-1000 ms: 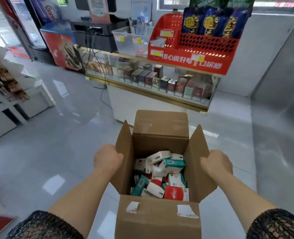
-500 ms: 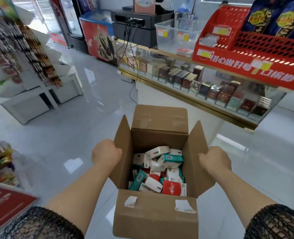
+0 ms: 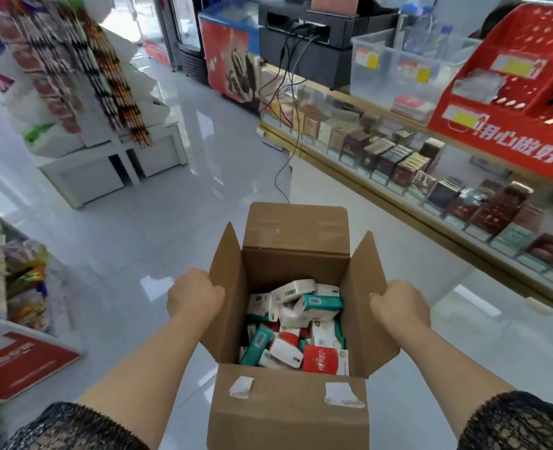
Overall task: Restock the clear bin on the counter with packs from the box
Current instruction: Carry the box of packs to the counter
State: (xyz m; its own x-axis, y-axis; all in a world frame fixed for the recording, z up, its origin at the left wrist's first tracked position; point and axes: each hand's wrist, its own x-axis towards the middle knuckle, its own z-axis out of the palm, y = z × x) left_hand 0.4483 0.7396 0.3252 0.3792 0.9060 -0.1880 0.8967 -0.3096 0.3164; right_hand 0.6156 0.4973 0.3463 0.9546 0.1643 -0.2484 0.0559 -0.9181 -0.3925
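Counter (image 3: 349,216) nearer; box (image 3: 284,414) clasped between left fingers (image 3: 215,292) and right fingers (image 3: 376,297).

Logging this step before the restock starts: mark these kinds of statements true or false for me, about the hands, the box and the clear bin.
1. The left hand and right hand each grip a side flap of the box. True.
2. The box is empty. False: packs lie heaped inside.
3. The clear bin sits on the counter beside the red rack. True.
4. The box rests on the counter. False: the hands hold it over the floor, apart from the counter.
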